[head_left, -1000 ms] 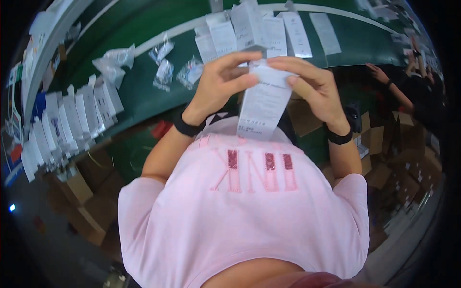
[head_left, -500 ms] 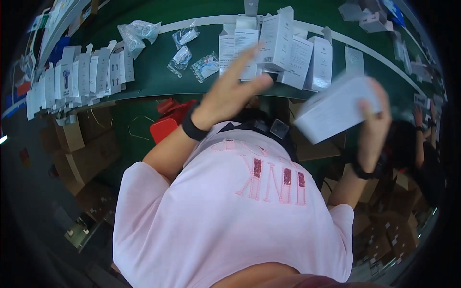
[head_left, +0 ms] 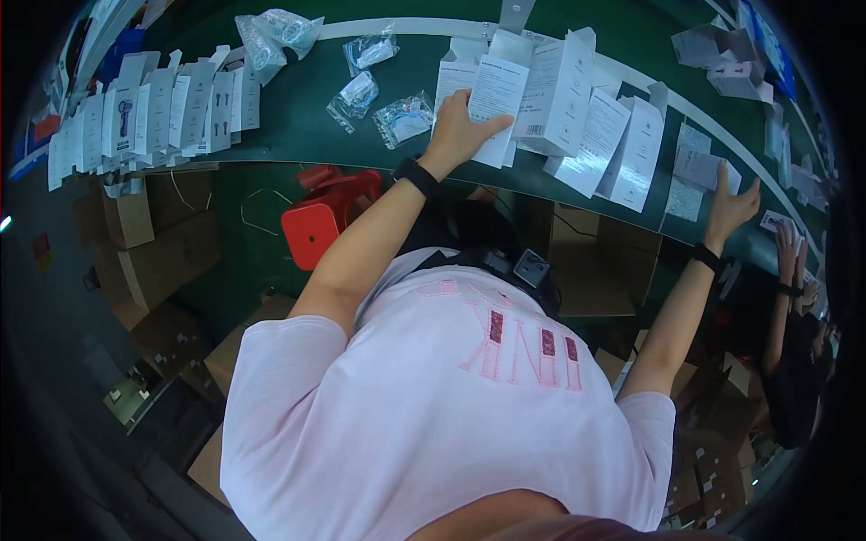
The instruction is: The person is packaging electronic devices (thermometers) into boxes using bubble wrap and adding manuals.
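My left hand (head_left: 465, 133) is at the row of upright white boxes in front of me. Its fingers curl at the left edge of a narrow white box (head_left: 501, 83) and the thumb lies across its printed face; the box tilts slightly right. To the right, my right hand (head_left: 731, 212) has its fingers apart and holds nothing. Just beyond those fingers, a white box (head_left: 705, 169) lies on a bubble-wrap sheet (head_left: 688, 200). Between my hands stand a larger white box (head_left: 552, 99) with raised flaps and two leaning white boxes, one of them glossy (head_left: 593, 140).
Many white boxes (head_left: 153, 113) line the left end of the green table (head_left: 298, 117). Clear bags with small parts (head_left: 403, 119) and bubble wrap (head_left: 280, 41) lie between. Below are a red stool (head_left: 316, 225) and cartons (head_left: 591, 261). A co-worker's hands (head_left: 789, 252) are at far right.
The white box my right hand carried now lies on the bubble wrap, and that hand has let go. My left hand has come down onto a narrow box, which now leans.
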The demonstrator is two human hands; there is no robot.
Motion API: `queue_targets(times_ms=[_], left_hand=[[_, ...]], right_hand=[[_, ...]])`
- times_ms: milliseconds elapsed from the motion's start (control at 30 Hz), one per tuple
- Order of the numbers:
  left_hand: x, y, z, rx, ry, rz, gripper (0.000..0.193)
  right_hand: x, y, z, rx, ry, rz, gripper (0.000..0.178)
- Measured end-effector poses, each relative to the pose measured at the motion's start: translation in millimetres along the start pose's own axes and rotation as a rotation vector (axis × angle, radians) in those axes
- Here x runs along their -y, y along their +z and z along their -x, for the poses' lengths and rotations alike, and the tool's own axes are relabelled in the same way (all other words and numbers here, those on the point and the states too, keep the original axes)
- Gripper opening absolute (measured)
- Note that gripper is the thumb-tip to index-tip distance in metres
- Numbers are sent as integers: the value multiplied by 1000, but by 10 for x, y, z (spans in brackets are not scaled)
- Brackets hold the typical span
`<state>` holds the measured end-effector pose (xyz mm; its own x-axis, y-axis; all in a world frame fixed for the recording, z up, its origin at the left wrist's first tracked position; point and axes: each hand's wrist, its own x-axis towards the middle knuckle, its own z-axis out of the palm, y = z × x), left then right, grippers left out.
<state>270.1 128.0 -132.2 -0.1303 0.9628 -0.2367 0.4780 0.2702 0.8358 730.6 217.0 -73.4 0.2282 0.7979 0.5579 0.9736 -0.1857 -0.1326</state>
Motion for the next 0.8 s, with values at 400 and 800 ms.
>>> queue_targets(times_ms=[400,800], left_hand=[[-163,-783,682,-142,199,456,96],[458,-1992,1468,-448,84,320,64]], right_hand=[[2496,-509,856,606,-684,-462,54],[3568,-1359,840,694,-563,-736,46]])
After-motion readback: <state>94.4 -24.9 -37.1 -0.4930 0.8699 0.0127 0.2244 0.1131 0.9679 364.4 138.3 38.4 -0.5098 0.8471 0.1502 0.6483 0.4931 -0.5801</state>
